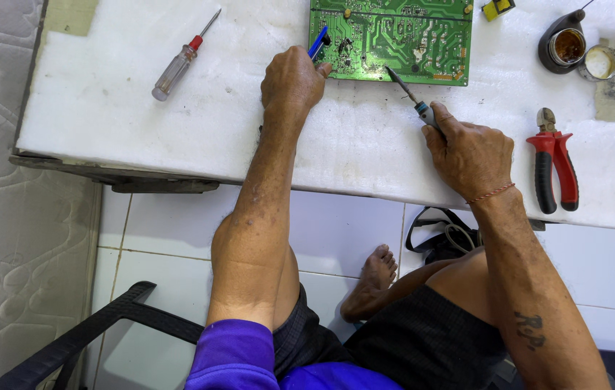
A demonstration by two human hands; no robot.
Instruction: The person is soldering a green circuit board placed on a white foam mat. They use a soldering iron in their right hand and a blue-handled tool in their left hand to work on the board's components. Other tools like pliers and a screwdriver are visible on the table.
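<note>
Left hand (291,79): fingers curled tight around a blue tool (317,42), at the left edge of the green circuit board (408,36).
Right hand (470,153): fingers closed on a soldering iron (412,96), tip touching the board's lower edge.
Board: lies on white foam (141,123) on the counter.
Nearby: screwdriver (181,61) to the left, red pliers (554,162) to the right.

The counter (141,130) is covered in white, soft-looking foam sheet with a slightly pebbled, matt surface. The circuit board (394,40) has a glossy green lacquered face. The soldering iron (412,97) shows a dull metal tip. The screwdriver (177,61) has a clear plastic handle and thin metal shaft. The pliers (554,162) wear smooth red-and-black plastic sleeves under grey metal. Floor tiles (343,231) look white and glazed.
</note>
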